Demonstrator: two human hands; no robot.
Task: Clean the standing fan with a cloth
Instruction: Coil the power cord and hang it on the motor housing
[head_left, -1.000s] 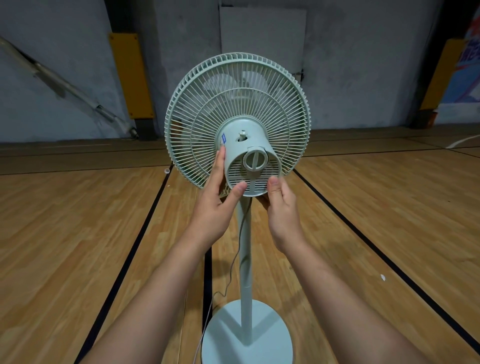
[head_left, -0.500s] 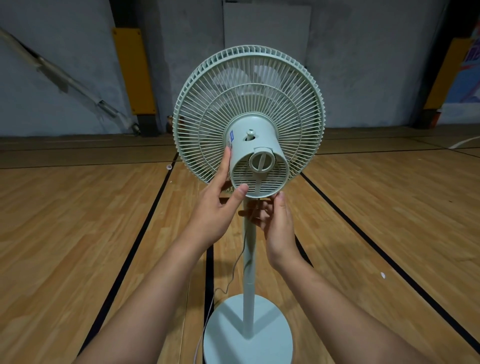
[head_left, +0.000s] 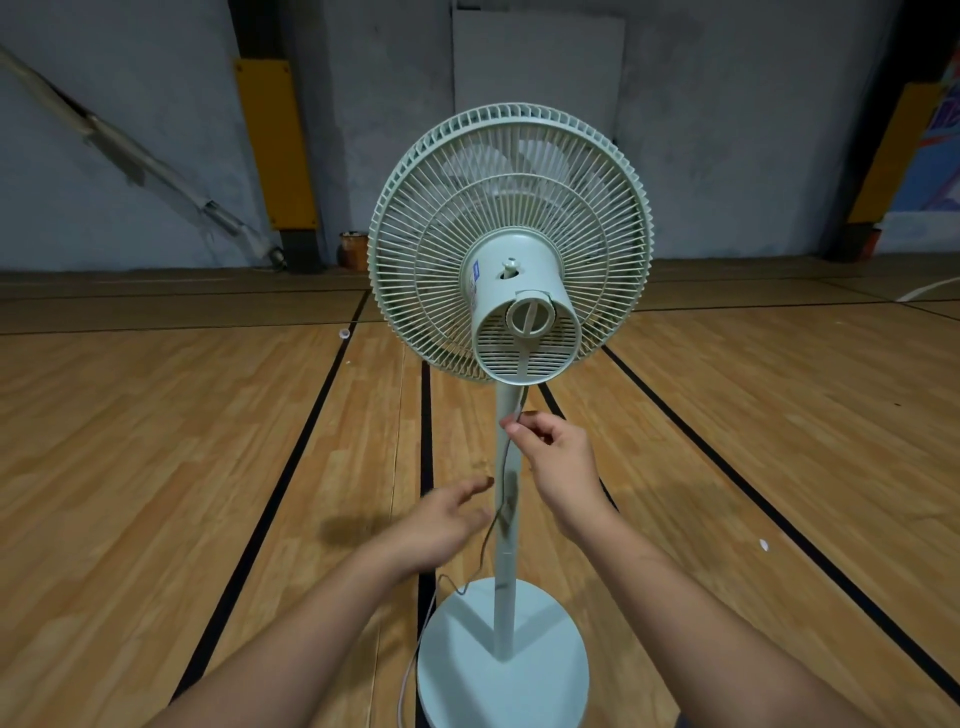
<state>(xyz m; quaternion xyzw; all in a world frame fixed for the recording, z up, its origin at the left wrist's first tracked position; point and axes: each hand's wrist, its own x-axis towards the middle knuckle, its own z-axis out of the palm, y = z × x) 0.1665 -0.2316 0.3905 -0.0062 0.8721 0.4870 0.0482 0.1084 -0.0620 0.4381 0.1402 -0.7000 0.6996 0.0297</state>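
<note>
- The standing fan (head_left: 509, 244), pale green, stood upright on a wooden floor (head_left: 156, 467) marked with black lines. Its back faced the camera, so the rear grille (head_left: 415, 270) and the motor housing (head_left: 511, 291) were what showed.
- No cloth was anywhere in view, neither in a hand, on the floor nor hung on the fan. Judged from that, wiping had not started, or at least was not under way.
- The right hand (head_left: 561, 462) was held just below the motor housing, beside the pole (head_left: 505, 597). Its thumb and forefinger were closed in a pinch on the thin dark power cord (head_left: 485, 540).
- The cord hung down alongside the pole, looped out near the round base (head_left: 545, 675) and ran off towards the bottom edge of the view.
- The left hand (head_left: 441, 525) was lower and to the left, apart from the right, with fingers stretched out and holding nothing. It was blurred, close to the cord and pole; whether it touched either could not be told.
- The step in hand looked like handling the cord, perhaps getting it out of the way, rather than cleaning.
- Grille, housing, pole and base showed no plain sign of having been wiped. Dust was too fine to judge here.
- As far as could be seen, the whole job remained: fetching a cloth and going over every part.
</note>
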